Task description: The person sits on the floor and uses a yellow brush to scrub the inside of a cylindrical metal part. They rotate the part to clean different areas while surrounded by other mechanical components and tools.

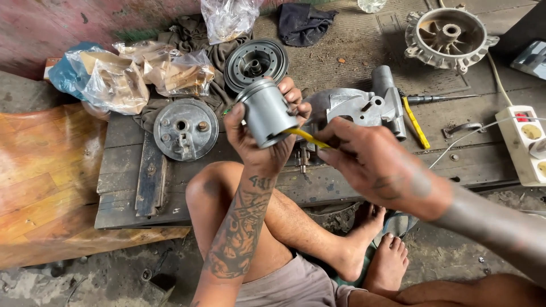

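Note:
A grey metal piston [266,111] is lifted in my left hand [257,142], fingers wrapped around its skirt, crown tilted up and to the left. My right hand [369,162] holds a thin yellow-handled tool [307,138] whose tip goes into the open bottom of the piston. Just behind the hands an aluminium engine casing [364,105] lies on the dark wooden board [131,176]. My crossed bare legs sit under both hands.
On the board lie a round grey plate [185,128], a pulley-like disc [255,62], a finned round housing [449,35], a yellow tool [416,122], a screwdriver [441,98]. Plastic bags [122,74] sit at left, a white power strip [526,142] at right.

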